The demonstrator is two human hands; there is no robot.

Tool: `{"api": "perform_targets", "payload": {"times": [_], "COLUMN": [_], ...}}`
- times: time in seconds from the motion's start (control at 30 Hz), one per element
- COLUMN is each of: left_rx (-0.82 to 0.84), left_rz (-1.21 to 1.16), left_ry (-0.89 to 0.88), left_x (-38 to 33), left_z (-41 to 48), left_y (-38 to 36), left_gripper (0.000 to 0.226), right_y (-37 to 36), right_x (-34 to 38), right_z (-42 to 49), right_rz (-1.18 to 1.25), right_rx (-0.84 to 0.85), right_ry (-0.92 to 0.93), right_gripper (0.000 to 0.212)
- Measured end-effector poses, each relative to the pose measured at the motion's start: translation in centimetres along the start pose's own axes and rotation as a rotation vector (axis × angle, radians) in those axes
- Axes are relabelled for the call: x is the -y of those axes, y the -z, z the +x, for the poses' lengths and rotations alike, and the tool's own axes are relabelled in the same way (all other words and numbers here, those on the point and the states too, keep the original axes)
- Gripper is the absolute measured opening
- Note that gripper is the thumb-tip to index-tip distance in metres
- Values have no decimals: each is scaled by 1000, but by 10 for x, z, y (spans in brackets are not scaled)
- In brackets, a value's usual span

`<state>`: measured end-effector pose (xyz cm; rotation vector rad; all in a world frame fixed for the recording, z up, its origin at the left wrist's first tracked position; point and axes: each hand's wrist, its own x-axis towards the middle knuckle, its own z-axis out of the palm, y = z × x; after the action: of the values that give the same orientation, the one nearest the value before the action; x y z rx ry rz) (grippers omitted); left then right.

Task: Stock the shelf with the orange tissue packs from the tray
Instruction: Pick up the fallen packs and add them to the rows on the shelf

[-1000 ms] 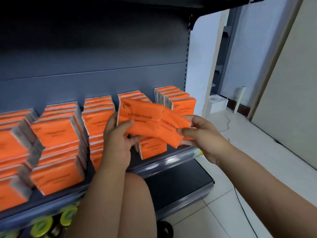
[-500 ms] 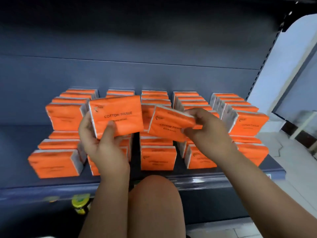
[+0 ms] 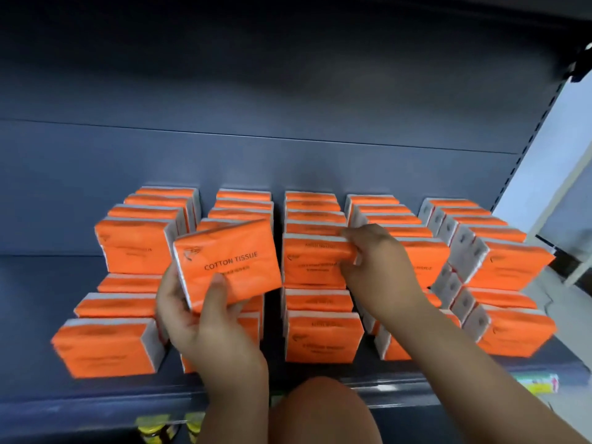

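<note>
Just set one orange tissue pack (image 3: 312, 267) on the middle pile (image 3: 322, 336), still pinching its top with the right hand (image 3: 379, 267), gripping the next COTTON TISSUE pack (image 3: 229, 261) in the left hand (image 3: 205, 322).

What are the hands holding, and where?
Left hand grips a tissue pack by its lower left corner; right hand pinches a second pack at its upper right end.

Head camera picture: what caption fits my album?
Left hand holds a tissue pack; right hand grips another pack on shelf.
</note>
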<state>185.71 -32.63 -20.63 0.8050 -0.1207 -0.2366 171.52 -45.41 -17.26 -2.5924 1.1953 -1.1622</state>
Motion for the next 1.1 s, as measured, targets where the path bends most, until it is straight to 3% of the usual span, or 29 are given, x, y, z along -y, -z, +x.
{"api": "perform_targets", "payload": {"times": [0.33,0.43,0.53,0.67,0.87,1.0,1.1], "left_rx": [48,66,89,84,141,212,228], "left_rz": [23,30,38,68,449,506,530], "left_ry": [47,46,27,2,-209,-199,-175], "left_x": [-1,0,1,0,1,0,7], "left_z": [1,0,0,7,33,36,44], "left_y": [2,0,-1,3,19,20,24], "left_gripper": [49,48,47,47,45,50,53], "right_y": [-7,1,11,11,-15,-29,-39], "right_x": [10,29,68,100,111,121,129], "right_z": [-12,-18,-27,-29,-26,-26,-27], "right_rz": [-123,-189,123,397,561,601,646], "right_rx": [-22,-93,43,233,264,238,214], "right_ry": [-21,80,7,-177,-409,-493,-555], "right_gripper": [70,51,22,13,5,4,17]}}
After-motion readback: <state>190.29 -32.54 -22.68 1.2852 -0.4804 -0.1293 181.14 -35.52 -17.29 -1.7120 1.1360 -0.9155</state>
